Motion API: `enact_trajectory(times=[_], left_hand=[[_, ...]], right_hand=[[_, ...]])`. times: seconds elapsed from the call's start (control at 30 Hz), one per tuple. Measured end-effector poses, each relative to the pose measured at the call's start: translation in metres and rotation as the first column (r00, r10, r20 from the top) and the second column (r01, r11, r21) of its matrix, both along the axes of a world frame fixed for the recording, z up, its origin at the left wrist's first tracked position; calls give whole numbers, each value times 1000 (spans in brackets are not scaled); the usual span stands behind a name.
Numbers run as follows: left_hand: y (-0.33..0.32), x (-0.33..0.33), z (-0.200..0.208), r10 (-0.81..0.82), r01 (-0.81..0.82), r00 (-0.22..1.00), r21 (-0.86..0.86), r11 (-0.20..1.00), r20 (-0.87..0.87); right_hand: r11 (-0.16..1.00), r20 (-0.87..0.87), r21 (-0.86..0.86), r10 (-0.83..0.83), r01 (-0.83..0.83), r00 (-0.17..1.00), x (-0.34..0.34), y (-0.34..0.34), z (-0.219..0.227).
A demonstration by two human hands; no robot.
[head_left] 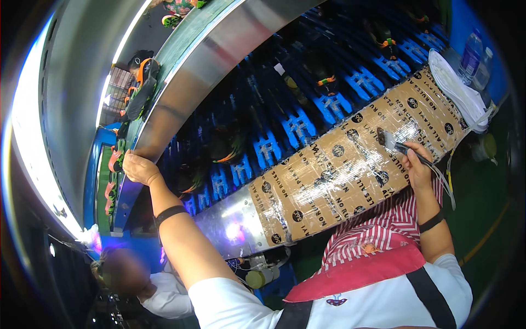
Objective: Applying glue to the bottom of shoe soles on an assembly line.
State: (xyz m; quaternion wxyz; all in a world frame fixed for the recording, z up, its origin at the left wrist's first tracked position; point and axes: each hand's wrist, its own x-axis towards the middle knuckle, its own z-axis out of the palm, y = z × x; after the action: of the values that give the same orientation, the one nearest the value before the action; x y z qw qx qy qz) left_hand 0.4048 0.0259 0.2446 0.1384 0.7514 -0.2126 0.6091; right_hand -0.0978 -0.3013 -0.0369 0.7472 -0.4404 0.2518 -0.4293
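My left hand (141, 169) reaches far out to the metal edge of the upper conveyor, fingers closed together. Its fingertips meet a sandal with a pink strap (115, 160); whether they grip it is hidden. My right hand (419, 168) is closed around a brush (404, 148) with a black handle. The pale, dark-tipped head of the brush points left over a ledge covered in printed brown cardboard (312, 192) and clear film. More black sandals with orange and green straps (143, 88) line the conveyor.
Beyond the ledge, blue holders (298, 129) stand in a row on a dark rack, some bearing sandals. White cloth (452, 82) and plastic bottles (470, 57) are at the ledge's right end. Another person (164, 295) is at lower left. Thin cables hang beside my right hand.
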Motion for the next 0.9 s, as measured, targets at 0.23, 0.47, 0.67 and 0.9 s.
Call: enact_trajectory(times=[0.23, 0.47, 0.67, 0.9], left_hand=[[3, 3, 0, 36, -37, 999, 21, 999, 36], [55, 45, 41, -81, 104, 943, 55, 993, -324], [84, 88, 76, 230, -312, 777, -40, 949, -585], [75, 112, 81, 442, -454, 631, 160, 877, -638]], right_hand=[[1000, 9, -2, -3, 3, 1000, 1, 2, -3], [1000, -11, -18, 1, -2, 1000, 5, 3, -1], [996, -72, -39, -84, 81, 994, 10, 3, -1], [984, -158, -85, -167, 156, 973, 12, 2, -1]])
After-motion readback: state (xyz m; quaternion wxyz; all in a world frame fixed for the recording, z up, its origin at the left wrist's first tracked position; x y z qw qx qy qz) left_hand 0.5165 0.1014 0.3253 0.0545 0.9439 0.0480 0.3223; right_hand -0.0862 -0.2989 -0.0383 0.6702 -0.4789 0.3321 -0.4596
